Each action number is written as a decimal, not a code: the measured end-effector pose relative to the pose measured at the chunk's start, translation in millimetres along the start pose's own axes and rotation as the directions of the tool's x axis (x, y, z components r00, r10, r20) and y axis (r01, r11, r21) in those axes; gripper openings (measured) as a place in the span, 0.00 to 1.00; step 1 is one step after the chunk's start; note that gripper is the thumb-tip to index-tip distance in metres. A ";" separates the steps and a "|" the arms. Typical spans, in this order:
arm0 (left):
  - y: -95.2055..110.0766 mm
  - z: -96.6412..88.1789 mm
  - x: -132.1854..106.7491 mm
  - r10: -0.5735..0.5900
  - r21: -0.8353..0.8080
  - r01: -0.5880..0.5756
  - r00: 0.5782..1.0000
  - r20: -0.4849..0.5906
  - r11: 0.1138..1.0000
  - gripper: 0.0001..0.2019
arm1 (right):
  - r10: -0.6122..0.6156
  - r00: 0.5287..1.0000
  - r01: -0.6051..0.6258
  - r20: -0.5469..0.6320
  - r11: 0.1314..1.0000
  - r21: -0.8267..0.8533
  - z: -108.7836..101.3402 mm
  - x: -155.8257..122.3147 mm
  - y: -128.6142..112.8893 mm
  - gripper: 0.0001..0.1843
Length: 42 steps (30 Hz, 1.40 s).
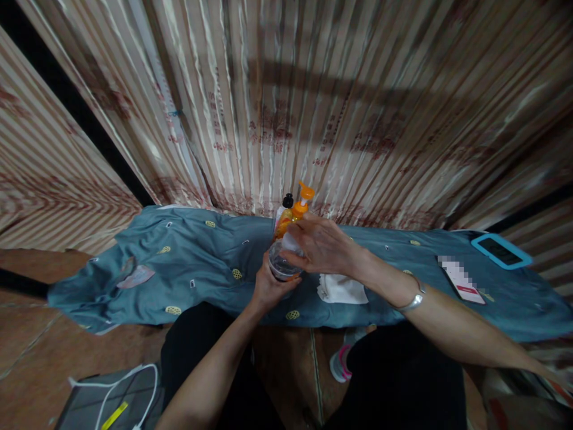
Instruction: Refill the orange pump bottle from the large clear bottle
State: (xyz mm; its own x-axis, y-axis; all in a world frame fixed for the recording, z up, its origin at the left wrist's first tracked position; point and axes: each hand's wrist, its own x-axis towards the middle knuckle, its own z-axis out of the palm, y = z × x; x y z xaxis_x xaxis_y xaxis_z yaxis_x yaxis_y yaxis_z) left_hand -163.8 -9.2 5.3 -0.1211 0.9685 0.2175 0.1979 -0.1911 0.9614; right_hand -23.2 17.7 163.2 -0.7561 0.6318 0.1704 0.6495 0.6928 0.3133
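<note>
My left hand (273, 288) is wrapped around a clear plastic cup (278, 266), held over the front half of the cloth-covered surface. Above the cup's mouth, my right hand (324, 245) pinches a soft white wad (292, 242) that looks like tissue or cloth. Part of that wad is hidden by the fingers. Just behind the cup stand a bottle with an orange pump top (305, 192) and a bottle with a black cap (287, 200). A folded white cloth (344, 290) lies to the right, below my right wrist.
A teal patterned cloth (215, 251) covers the narrow table. At the right lie a phone (463, 282) and a blue-framed device (501, 249); at the left, a small pinkish piece (136, 276). Striped curtains (277, 89) hang behind. A white cable (128, 382) lies at lower left.
</note>
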 end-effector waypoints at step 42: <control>-4.3 -0.1 3.5 -0.037 0.089 0.041 0.998 -0.046 0.995 0.40 | 0.790 0.410 -0.782 0.457 0.562 -0.270 147.2 -200.7 60.0 0.26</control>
State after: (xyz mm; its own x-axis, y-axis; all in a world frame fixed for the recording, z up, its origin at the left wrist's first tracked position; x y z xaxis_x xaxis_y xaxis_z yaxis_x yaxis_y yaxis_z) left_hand -165.2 -5.0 2.0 -0.1726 0.9666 0.1896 0.2789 -0.1367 0.9505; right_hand 179.2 -16.4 10.3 0.2392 0.9648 -0.1093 0.9348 -0.1984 0.2947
